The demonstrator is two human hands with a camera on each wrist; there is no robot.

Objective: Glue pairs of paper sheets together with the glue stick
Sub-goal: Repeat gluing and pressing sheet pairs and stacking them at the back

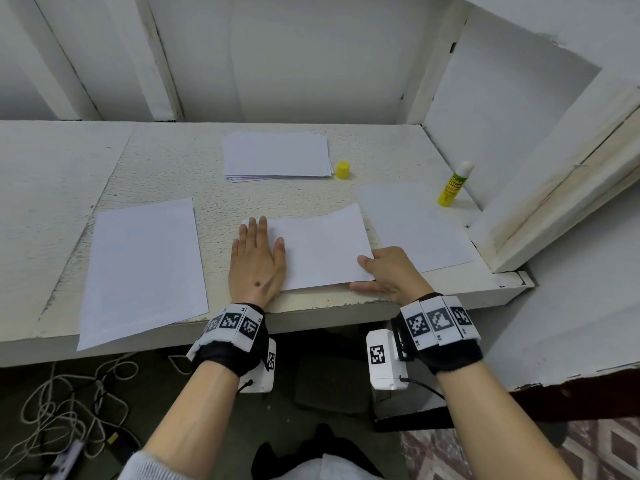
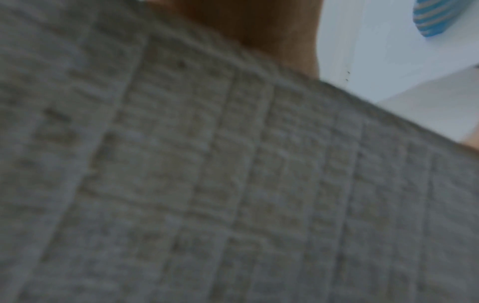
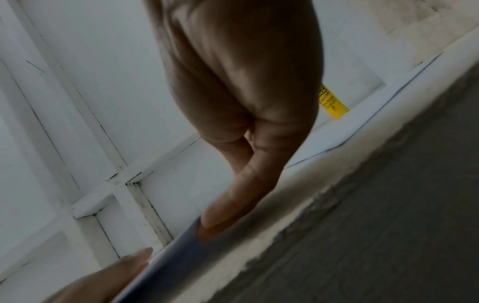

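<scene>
A white middle sheet [image 1: 322,251] lies near the table's front edge. My left hand [image 1: 258,247] lies flat on its left edge with the fingers straight. My right hand [image 1: 362,275] pinches its near right corner, thumb on top and fingers under the edge. In the right wrist view the sheet's edge [image 3: 166,258] runs between thumb and finger of the right hand [image 3: 176,239]. The yellow glue stick [image 1: 453,185] [image 3: 333,104] stands uncapped at the back right. Its yellow cap [image 1: 343,170] stands beside a stack of sheets [image 1: 277,155]. The left wrist view is a grey blur.
A single sheet [image 1: 142,268] lies at the left and overhangs the table's front edge [image 1: 311,317]. Another sheet [image 1: 415,223] lies at the right. A slanted white board [image 1: 554,188] closes the right side. Cables [image 1: 69,403] lie on the floor below.
</scene>
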